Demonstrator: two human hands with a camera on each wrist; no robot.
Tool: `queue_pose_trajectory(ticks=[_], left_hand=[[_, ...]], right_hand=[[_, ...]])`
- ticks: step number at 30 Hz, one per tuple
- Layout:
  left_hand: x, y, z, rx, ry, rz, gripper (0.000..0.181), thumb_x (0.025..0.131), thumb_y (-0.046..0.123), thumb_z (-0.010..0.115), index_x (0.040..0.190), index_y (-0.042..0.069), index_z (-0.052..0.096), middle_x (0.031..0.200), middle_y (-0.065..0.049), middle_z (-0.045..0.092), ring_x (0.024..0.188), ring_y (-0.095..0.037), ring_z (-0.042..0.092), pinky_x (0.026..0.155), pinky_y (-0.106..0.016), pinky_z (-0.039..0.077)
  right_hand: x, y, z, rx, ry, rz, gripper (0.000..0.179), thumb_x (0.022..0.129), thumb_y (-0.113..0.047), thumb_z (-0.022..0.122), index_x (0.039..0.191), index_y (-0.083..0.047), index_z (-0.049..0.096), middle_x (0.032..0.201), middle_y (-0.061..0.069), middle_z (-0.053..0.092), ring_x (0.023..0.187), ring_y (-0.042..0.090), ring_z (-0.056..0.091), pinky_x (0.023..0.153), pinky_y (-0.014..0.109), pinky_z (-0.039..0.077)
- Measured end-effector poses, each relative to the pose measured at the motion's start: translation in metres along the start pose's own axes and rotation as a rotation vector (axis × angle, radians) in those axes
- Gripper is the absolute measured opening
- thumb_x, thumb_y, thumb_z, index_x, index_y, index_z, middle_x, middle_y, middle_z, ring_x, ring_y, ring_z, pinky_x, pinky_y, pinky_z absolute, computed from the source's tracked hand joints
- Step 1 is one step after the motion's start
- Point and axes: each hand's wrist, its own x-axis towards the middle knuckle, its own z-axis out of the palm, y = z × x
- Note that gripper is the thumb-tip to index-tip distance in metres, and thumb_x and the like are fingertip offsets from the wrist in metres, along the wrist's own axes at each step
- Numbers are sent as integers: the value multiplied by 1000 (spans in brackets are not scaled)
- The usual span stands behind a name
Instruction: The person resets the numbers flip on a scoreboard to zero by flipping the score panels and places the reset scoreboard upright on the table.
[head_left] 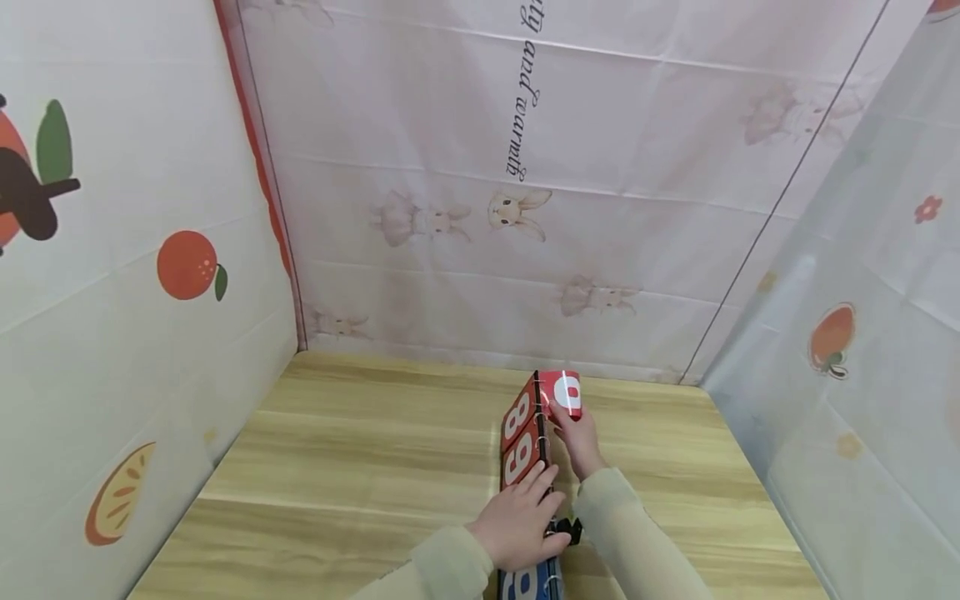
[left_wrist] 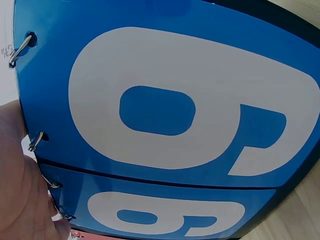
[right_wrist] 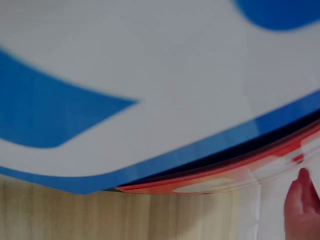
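Note:
A tabletop flip scoreboard stands like a tent, its ringed spine running away from me. White digits mark its red cards [head_left: 519, 454] at the far end and its blue cards [head_left: 527, 583] at the near end. My left hand [head_left: 517, 517] rests across the spine, fingers spread and fairly straight; in the left wrist view its palm lies along the metal rings [left_wrist: 37, 141] beside a blue 6 card [left_wrist: 95, 60]. At the far end, my right hand [head_left: 579, 437] pinches the lower edge of a red 0 card [head_left: 555, 382], which hangs over the right side.
The wood-grain table [head_left: 360, 467] extends on both sides of the scoreboard. A small black piece [head_left: 567, 531] juts out on its right side between my forearms. Printed cloth walls enclose the table: fruit-patterned cloth [head_left: 150, 350] at left, rabbit-patterned cloth [head_left: 480, 292] behind.

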Motion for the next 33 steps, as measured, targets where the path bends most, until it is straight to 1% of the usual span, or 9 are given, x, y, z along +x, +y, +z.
queue_pose_trajectory(ticks=[5,12,14,20,22,25,28,30,33], left_hand=[[1,1,0,11,16,3,56,96,54,34,137,19,45,154,-4,16,141,-23,10,104,-43,31],[2,0,1,14,30,-4,58,95,55,34,138,17,44,155,-4,15,141,-23,8,106,-42,28],[3,0,2,12,34,-4,59,95,55,33,139,17,44,155,-5,15,141,-24,7,106,-43,28],[6,0,-4,30,61,-3,58,96,54,34,139,18,42,155,-6,16,141,-23,8,106,-42,29],[6,1,-5,30,55,-4,58,96,54,34,140,17,42,155,-6,15,141,-23,8,106,-42,29],[6,2,-5,34,31,-9,59,96,54,34,140,17,42,155,-5,14,141,-23,7,105,-42,29],[4,4,-4,39,14,-9,59,96,54,34,140,16,42,155,-5,14,141,-23,7,106,-42,29],[3,4,-2,37,12,-5,59,96,54,34,140,14,43,155,-6,15,141,-24,7,106,-41,28],[2,4,0,35,22,1,60,96,53,34,139,13,43,154,-8,16,141,-25,7,107,-40,26]], right_hand=[[2,-6,-2,125,14,-41,59,90,-38,59,134,-3,40,124,21,52,108,27,57,93,40,44],[2,-17,-1,291,-50,19,55,93,-22,59,137,-1,35,129,18,45,112,23,52,95,31,42],[3,-22,-1,301,-66,22,56,93,-17,58,140,-2,32,132,16,42,116,24,49,96,30,41],[6,-39,0,96,-47,-123,71,91,-16,61,149,-17,19,151,6,21,128,24,36,96,34,41],[6,-41,1,78,-28,-150,78,90,-15,62,150,-22,14,154,4,16,133,23,29,96,36,41],[4,-40,2,81,-41,-136,85,90,-13,62,151,-24,5,147,11,33,130,26,36,96,39,40],[1,-37,5,-5,-74,-123,94,89,-14,63,150,-20,-8,128,20,54,116,29,52,98,43,38],[-1,-35,6,-100,-97,-123,100,89,-17,64,148,-19,-17,120,20,59,109,28,57,98,44,38],[-2,-34,9,-222,-143,-177,107,88,-17,66,144,-20,-26,117,17,62,106,27,59,92,43,43]])
